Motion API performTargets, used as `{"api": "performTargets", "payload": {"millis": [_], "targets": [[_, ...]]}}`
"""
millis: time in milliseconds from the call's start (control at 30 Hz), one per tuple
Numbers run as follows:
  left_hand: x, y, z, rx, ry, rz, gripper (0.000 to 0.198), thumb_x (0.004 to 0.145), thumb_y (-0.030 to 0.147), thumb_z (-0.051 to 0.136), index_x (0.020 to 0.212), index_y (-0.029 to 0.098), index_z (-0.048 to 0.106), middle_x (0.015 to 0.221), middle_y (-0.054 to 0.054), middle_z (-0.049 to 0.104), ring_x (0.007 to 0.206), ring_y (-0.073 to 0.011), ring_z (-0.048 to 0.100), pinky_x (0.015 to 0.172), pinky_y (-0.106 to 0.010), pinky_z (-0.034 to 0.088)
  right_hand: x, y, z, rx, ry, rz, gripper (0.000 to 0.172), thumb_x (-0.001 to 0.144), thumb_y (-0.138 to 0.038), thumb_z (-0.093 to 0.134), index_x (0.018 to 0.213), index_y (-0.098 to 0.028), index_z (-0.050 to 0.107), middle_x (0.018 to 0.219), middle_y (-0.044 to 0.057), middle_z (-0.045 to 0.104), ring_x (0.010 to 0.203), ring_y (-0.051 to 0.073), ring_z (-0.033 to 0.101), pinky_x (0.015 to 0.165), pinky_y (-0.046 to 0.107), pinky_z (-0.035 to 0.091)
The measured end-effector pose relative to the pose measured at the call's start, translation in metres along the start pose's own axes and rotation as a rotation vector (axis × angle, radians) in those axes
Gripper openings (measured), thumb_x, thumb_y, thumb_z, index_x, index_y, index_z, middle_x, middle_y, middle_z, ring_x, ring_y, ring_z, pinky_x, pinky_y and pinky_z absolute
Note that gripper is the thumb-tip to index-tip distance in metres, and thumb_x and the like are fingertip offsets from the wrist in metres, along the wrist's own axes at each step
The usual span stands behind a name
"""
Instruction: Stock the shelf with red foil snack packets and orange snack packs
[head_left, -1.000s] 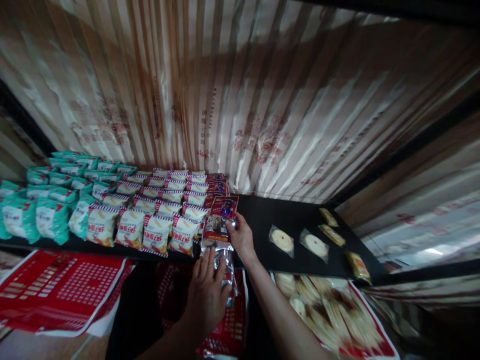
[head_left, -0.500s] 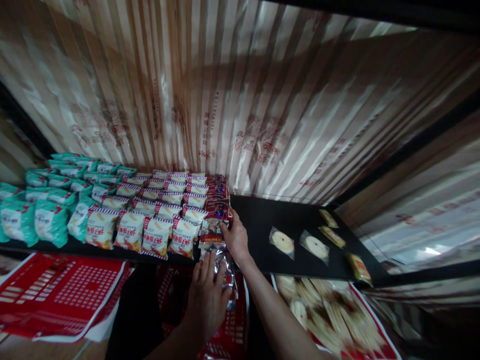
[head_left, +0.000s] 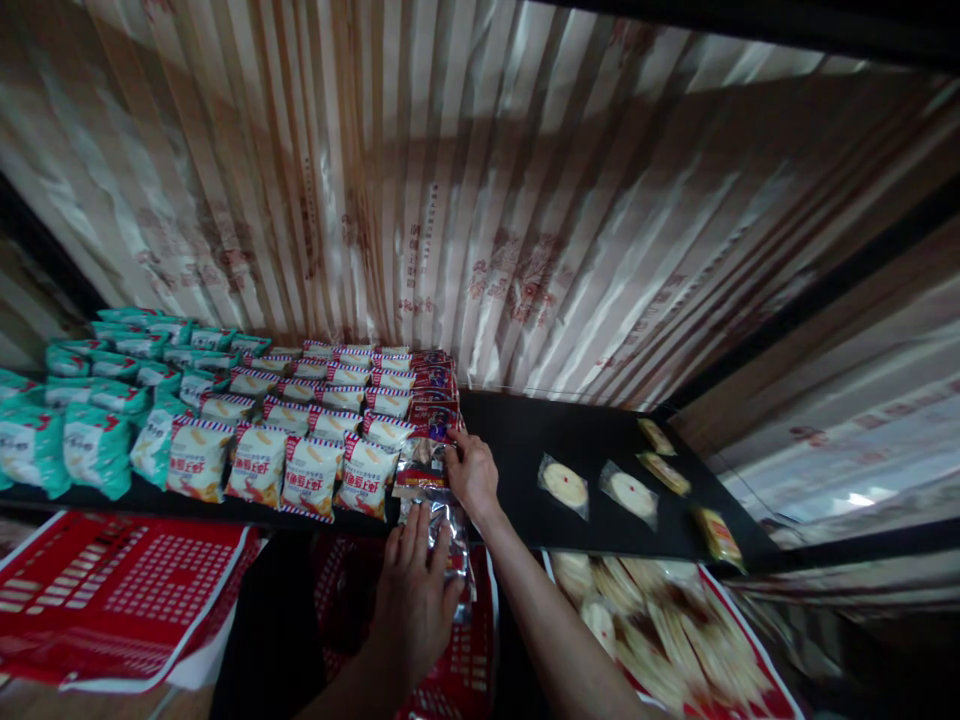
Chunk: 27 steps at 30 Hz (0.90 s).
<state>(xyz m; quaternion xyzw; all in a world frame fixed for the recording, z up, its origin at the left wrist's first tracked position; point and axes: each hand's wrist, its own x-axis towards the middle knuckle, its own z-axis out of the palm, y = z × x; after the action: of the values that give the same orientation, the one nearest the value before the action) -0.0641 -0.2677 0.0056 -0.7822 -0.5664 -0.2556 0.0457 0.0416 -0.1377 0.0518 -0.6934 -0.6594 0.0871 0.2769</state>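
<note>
Bare black shelf (head_left: 514, 455) stretches from our right hand (head_left: 474, 475) to 2 wrapped white discs (head_left: 564, 485) at right. That hand curls at the red packet's (head_left: 421, 465) edge, lower centre; whether it grips, we cannot tell. Our left (head_left: 416, 590) lies spread over silver packets (head_left: 454, 528). Since 1.0 s ago, the red packet's top has dropped.

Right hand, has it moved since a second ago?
Yes, slightly: the right hand has shifted left, away from the nearest round pack.
</note>
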Motion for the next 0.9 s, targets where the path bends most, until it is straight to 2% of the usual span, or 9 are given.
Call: {"api": "performTargets", "payload": {"millis": [200, 367, 633, 800, 900], "targets": [[0.000, 0.001, 0.001, -0.013, 0.009, 0.000, 0.050, 0.084, 0.042, 0.053, 0.129, 0.020, 0.051, 0.139, -0.015, 0.047, 0.128, -0.0310, 0.041, 0.099, -0.048, 0.039, 0.006, 0.002, 0.000, 0.090, -0.048, 0.047, 0.037, 0.084, -0.013, 0.042, 0.110, -0.018, 0.068, 0.103, 0.008, 0.067, 0.099, 0.019, 0.062, 0.088, 0.029, 0.046], [-0.001, 0.001, 0.003, -0.026, 0.017, -0.008, 0.050, 0.084, 0.041, 0.052, 0.129, 0.019, 0.051, 0.139, -0.015, 0.046, 0.129, -0.0318, 0.040, 0.099, -0.049, 0.038, 0.010, 0.007, 0.003, 0.137, -0.038, 0.064, 0.036, 0.082, -0.013, 0.044, 0.105, -0.022, 0.070, 0.105, 0.004, 0.069, 0.098, 0.018, 0.064, 0.088, 0.029, 0.047], [0.001, 0.002, 0.002, -0.040, 0.008, -0.024, 0.047, 0.083, 0.040, 0.054, 0.126, 0.020, 0.054, 0.135, -0.016, 0.049, 0.126, -0.0320, 0.043, 0.097, -0.048, 0.042, 0.015, 0.007, -0.002, 0.087, -0.096, 0.089, 0.035, 0.081, -0.014, 0.045, 0.102, -0.024, 0.071, 0.105, 0.004, 0.070, 0.095, 0.020, 0.066, 0.087, 0.032, 0.048], [0.002, 0.003, -0.003, -0.106, 0.063, -0.041, 0.036, 0.084, 0.030, 0.051, 0.117, 0.018, 0.059, 0.132, -0.015, 0.051, 0.124, -0.0311, 0.044, 0.095, -0.047, 0.043, 0.012, 0.005, -0.003, 0.066, -0.111, 0.085, 0.034, 0.083, -0.018, 0.045, 0.107, -0.024, 0.068, 0.107, 0.005, 0.068, 0.098, 0.020, 0.063, 0.087, 0.031, 0.047], [0.005, 0.000, -0.008, -0.106, 0.099, -0.040, 0.041, 0.086, 0.027, 0.048, 0.125, 0.018, 0.054, 0.137, -0.015, 0.047, 0.128, -0.0298, 0.040, 0.097, -0.045, 0.041, 0.012, 0.005, -0.002, 0.056, -0.106, 0.080, 0.032, 0.083, -0.020, 0.046, 0.106, -0.025, 0.068, 0.104, 0.004, 0.067, 0.097, 0.019, 0.062, 0.085, 0.030, 0.047]]}}
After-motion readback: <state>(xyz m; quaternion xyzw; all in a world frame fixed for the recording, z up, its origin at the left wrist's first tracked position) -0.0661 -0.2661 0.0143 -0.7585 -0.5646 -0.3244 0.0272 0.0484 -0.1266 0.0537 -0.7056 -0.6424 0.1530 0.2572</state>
